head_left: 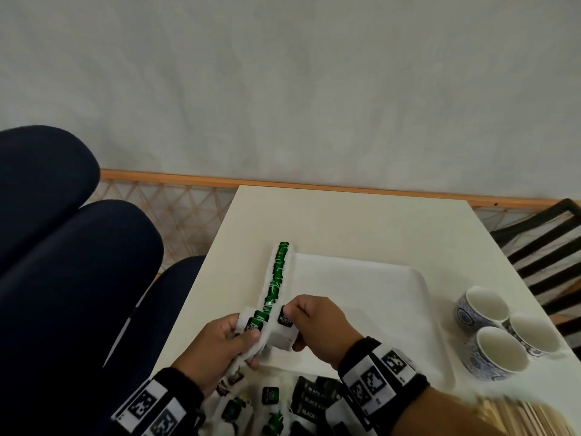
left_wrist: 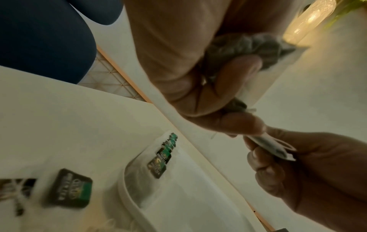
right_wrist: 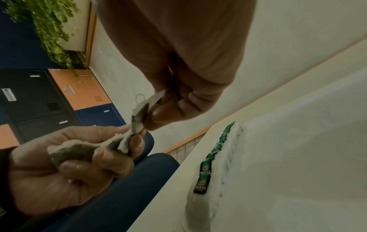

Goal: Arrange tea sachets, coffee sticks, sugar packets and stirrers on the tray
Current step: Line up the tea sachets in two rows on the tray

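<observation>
A white tray (head_left: 361,303) lies on the table, with a row of green-tagged tea sachets (head_left: 276,278) laid along its left edge. My left hand (head_left: 248,338) grips a bunch of tea sachets (right_wrist: 79,150) just above the tray's near left corner. My right hand (head_left: 290,322) pinches one tea sachet (head_left: 284,325) next to the bunch. In the wrist views that single sachet (left_wrist: 274,146) touches the bunch at my left fingertips (right_wrist: 137,141). The row of sachets (right_wrist: 216,153) lies below both hands.
A loose pile of green and black sachets (head_left: 283,401) lies at the table's near edge. Three patterned cups (head_left: 503,335) stand right of the tray. Wooden stirrers (head_left: 518,413) lie at the bottom right. A dark blue seat (head_left: 63,247) is on the left.
</observation>
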Demonstrator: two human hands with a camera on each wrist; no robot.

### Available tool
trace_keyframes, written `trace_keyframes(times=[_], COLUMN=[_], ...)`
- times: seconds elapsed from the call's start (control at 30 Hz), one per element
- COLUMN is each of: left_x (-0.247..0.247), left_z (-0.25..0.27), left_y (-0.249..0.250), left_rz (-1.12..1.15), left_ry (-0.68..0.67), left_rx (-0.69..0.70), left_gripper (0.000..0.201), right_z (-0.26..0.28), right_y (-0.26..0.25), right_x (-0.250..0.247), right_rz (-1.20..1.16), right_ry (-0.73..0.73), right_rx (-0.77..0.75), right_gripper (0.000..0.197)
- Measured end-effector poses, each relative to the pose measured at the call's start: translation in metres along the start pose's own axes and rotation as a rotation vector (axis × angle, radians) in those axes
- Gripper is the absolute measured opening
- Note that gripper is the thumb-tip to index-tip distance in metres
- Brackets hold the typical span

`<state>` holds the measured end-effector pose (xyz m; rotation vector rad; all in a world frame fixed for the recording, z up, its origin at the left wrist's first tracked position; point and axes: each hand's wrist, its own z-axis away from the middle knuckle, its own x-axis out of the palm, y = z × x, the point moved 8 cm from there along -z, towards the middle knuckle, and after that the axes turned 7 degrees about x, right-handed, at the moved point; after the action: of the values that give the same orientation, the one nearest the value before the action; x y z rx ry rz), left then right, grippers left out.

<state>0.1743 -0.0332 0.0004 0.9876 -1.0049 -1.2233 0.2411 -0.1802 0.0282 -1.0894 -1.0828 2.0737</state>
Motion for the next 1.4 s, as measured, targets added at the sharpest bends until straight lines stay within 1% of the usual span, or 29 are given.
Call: trace_keyframes(times=[0.17,0.3,0.33,0.43,0.47,0.57,0.63,0.67,0.8,0.87,0.93,1.0,1.1,1.13,1.27,1.33,1.4], left_x=[0.004,0.002,0.004,0.007,0.008,0.023,0.033,0.034,0.028,0.026,0.023,0.019,0.013,0.01,0.004,0.003,0.0], left_z=[-0.007,-0.009,-0.009,-0.009,-0.008,-0.004,-0.002,-0.003,-0.006,-0.005,-0.004,-0.004,-0.006,-0.007,-0.011,-0.012,-0.011], left_y=[0.01,0.018,0.021,0.024,0.025,0.028,0.031,0.031,0.031,0.031,0.031,0.03,0.032,0.032,0.033,0.032,0.027], left_rz=[-0.015,0.005,0.013,-0.005,-0.011,-0.073,-0.117,-0.14,-0.26,-0.257,-0.236,-0.19,-0.146,-0.136,-0.104,-0.079,-0.051], left_ry=[0.096,0.142,0.138,0.12,0.112,0.021,-0.014,-0.002,0.067,0.066,0.069,0.075,0.082,0.091,0.122,0.143,0.165], left_rx=[0.038,0.047,0.054,0.042,0.04,0.021,0.017,0.012,0.034,0.031,0.021,0.005,0.011,0.018,0.02,0.013,-0.015], left_gripper=[0.013,0.012,0.016,0.038,0.038,0.031,0.018,0.014,0.012,0.014,0.014,0.022,0.047,0.049,0.032,0.02,0.016], right_z=[0.0,-0.002,-0.002,-0.002,-0.003,-0.002,0.0,0.001,-0.001,-0.004,-0.006,-0.007,-0.006,-0.006,-0.005,-0.008,-0.015], right_y=[0.003,0.005,0.005,0.005,0.006,0.005,0.002,0.0,-0.003,-0.001,0.001,0.002,0.001,0.0,-0.002,0.001,0.008], right_x=[-0.021,-0.037,-0.041,-0.044,-0.042,-0.03,-0.024,-0.022,-0.023,-0.022,-0.017,-0.013,-0.012,-0.011,-0.011,-0.013,-0.02], right_rz=[-0.003,0.004,0.003,0.001,0.014,0.059,0.063,0.066,0.063,0.067,0.044,-0.024,-0.173,-0.206,-0.133,-0.146,-0.131], right_ry=[0.025,0.047,0.056,0.048,0.027,-0.046,-0.065,-0.067,-0.014,-0.013,-0.051,-0.077,-0.081,-0.085,-0.041,-0.017,0.031], right_rx=[-0.064,-0.091,-0.1,-0.121,-0.129,-0.163,-0.191,-0.205,-0.229,-0.215,-0.187,-0.16,-0.117,-0.108,-0.116,-0.092,-0.045], right_gripper=[0.019,0.02,0.021,0.022,0.02,0.016,0.015,0.015,0.019,0.018,0.017,0.019,0.024,0.028,0.046,0.048,0.046])
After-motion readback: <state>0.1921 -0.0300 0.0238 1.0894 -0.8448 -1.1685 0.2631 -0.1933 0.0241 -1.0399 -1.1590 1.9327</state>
